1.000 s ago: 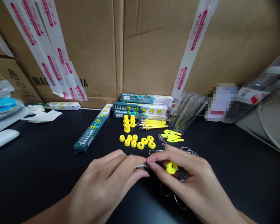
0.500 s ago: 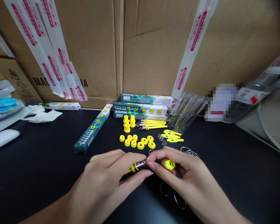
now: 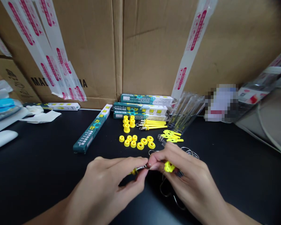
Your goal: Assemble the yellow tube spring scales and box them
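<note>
"Two bare hands over the black table [image 3: 37, 170]: what are they holding?"

"The left hand [image 3: 107, 177] pinches a yellow rod [image 3: 133, 172] with a metal end [image 3: 141, 168] between thumb and fingers. The right hand [image 3: 190, 175] has its thumb and forefinger pressed together at that metal end."

"On something small?"

"I can't tell; the fingertips hide it. Lower in that hand, a yellow piece [image 3: 169, 166] sits in the curled fingers."

"And the pose?"

"Both reach in from the near side, backs up, wrists turned inward, fingertips close together."

"Anything in the way?"

"The right hand partly covers some wire hooks [image 3: 190, 152]. Just beyond lie yellow rings [image 3: 140, 148] and, right of them, springs [image 3: 160, 138]. Slim boxes [image 3: 142, 107] and clear tubes [image 3: 188, 113] stand farther back, before tall cardboard [image 3: 152, 59]."
</note>
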Available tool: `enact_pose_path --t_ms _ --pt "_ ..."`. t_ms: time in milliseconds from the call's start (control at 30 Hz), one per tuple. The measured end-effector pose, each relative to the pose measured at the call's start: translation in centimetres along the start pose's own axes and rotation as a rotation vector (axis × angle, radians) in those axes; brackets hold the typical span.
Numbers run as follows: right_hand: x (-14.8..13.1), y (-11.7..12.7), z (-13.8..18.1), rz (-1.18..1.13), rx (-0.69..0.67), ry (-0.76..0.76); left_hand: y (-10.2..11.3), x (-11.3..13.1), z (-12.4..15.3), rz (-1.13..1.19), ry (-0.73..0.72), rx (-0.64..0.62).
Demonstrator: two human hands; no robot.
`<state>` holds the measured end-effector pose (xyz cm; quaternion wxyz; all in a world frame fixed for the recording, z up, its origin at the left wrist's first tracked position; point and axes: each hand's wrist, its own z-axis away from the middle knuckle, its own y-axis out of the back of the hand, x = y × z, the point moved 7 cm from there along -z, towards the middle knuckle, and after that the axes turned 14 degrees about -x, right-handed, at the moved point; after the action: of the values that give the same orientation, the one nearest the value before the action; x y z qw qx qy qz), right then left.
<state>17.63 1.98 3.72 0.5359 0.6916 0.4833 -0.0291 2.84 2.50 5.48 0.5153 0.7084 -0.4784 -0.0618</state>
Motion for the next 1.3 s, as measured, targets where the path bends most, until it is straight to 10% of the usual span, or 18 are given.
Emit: enact_pose_path --t_ms 767,1300 --pt "-0.2 0.2 -0.2 0.045 -0.003 0.032 -0.8 -0.7 -1.0 0.249 0.083 -0.230" --pt "0.1 -0.5 0.0 -0.029 -0.042 -0.038 -0.7 -0.9 -0.1 -0.045 0.077 -0.086"
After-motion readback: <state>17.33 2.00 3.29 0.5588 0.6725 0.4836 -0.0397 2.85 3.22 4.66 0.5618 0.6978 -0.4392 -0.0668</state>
